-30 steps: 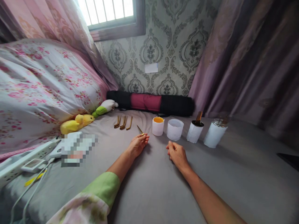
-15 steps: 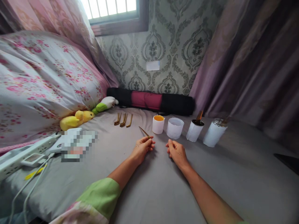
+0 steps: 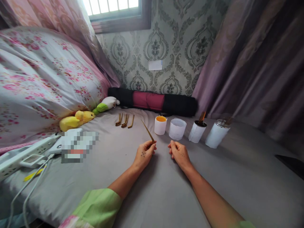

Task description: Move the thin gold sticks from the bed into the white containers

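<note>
My left hand (image 3: 144, 153) rests on the grey sheet (image 3: 154, 190) and pinches the lower end of a thin golden stick (image 3: 147, 130), which points up and to the left. My right hand (image 3: 180, 154) lies a short way to its right with the fingers curled in and nothing visible in them. Just beyond the hands stands a row of white cups: one with orange liquid (image 3: 160, 125), a see-through one (image 3: 177, 129), one with dark liquid and sticks (image 3: 197, 130) and a jar with sticks (image 3: 216, 134).
Several bent golden sticks (image 3: 124, 120) lie on the sheet at the back left. Yellow and green plush toys (image 3: 77, 119) sit by a floral quilt (image 3: 40, 85). A power strip (image 3: 26, 152) and cables lie at the left. A black and red roll (image 3: 152, 102) lies along the wall.
My left hand has drawn back toward me and to the right, lifting the golden stick so that it stands steeper. My right hand has barely moved.
</note>
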A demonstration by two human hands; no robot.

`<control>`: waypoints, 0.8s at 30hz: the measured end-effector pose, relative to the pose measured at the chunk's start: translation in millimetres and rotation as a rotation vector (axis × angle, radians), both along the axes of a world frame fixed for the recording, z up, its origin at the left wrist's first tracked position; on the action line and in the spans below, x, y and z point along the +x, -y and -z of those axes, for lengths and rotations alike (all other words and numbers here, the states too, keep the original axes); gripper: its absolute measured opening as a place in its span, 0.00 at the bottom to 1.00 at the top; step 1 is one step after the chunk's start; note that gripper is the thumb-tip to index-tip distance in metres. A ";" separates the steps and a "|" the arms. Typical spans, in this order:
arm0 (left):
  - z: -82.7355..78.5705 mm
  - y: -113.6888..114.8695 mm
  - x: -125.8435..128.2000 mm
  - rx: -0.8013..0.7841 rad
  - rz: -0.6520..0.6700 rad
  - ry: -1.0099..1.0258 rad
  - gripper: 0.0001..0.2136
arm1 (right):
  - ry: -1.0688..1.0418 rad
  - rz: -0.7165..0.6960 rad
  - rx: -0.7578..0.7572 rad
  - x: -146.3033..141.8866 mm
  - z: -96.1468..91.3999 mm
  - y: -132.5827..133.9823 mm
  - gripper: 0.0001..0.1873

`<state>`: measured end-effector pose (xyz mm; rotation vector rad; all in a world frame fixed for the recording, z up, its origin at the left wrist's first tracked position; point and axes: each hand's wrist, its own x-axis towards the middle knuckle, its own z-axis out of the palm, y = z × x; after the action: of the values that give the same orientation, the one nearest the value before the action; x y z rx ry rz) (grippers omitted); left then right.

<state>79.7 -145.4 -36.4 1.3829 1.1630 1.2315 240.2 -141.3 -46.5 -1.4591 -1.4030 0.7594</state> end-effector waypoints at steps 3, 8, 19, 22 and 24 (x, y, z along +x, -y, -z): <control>3.2 0.4 -0.8 0.079 -0.017 -0.035 0.15 | -0.004 -0.003 0.005 0.1 -0.5 0.6 0.24; 7.1 1.2 -2.2 0.174 -0.051 -0.095 0.14 | -0.018 -0.010 -0.001 0.6 -1.2 1.6 0.24; -2.9 5.8 -6.8 0.406 -0.110 -0.338 0.12 | -0.047 -0.018 0.019 -0.1 -2.4 2.1 0.25; -3.1 5.9 -7.8 0.410 -0.102 -0.352 0.12 | -0.059 -0.022 0.034 -0.7 -3.1 2.3 0.24; -2.9 6.0 -8.8 0.406 -0.100 -0.367 0.13 | -0.073 -0.034 0.046 -1.4 -4.0 2.7 0.24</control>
<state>71.0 -151.4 -33.4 1.9358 1.2863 1.3734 238.7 -144.0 -42.5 -1.3619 -1.3843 0.7889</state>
